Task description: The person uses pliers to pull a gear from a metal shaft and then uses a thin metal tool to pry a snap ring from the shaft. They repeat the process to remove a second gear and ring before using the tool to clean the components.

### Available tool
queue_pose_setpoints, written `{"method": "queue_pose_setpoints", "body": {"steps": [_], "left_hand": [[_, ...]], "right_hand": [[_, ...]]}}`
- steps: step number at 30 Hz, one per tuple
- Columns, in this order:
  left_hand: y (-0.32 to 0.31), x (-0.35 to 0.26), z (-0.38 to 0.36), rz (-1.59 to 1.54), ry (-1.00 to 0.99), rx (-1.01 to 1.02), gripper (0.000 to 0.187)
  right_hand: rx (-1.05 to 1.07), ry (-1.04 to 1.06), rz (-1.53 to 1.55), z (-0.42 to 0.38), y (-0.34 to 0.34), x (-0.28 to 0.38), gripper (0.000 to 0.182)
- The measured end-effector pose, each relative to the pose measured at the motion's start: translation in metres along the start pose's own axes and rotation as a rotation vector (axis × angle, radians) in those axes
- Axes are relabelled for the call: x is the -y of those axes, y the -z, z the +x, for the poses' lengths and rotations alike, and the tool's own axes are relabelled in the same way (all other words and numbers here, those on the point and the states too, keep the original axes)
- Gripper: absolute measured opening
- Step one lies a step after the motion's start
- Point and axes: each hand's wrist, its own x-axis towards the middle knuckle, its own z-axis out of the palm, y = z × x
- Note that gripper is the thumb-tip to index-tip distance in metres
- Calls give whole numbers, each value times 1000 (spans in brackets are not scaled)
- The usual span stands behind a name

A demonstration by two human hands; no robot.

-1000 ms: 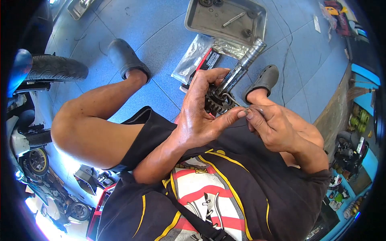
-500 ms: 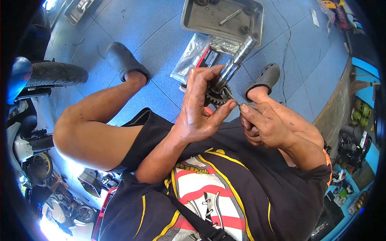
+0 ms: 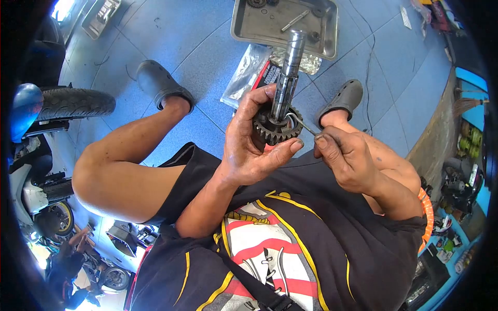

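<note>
Keep your left hand (image 3: 244, 150) clamped around the gear (image 3: 276, 127) so the shaft (image 3: 288, 72) stays upright in front of your chest, and with your right hand (image 3: 347, 163) pinching the thin tool (image 3: 307, 126), work its tip steadily against the clip at the gear's right face

Bright daylight, blown-out glare at lower left, heavy fisheye bending, dark vignetted corners.
</note>
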Motion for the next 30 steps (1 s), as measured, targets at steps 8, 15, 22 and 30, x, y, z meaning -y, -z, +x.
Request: {"method": "queue_pose_setpoints", "body": {"steps": [8,15,22,30], "left_hand": [[2,-4,-2,125,-20,30,76],[1,-7,-4,57,36,-4,84],[-2,-10,-3,94,6,-31,79],[-2,-11,-5,95,15,-22,76]], "right_hand": [[9,84,-48,-2,0,1,32],[34,77,-81,-3,3,5,31],[49,116,-167,-4,9,5,29],[72,205,-318,1,20,11,21]]}}
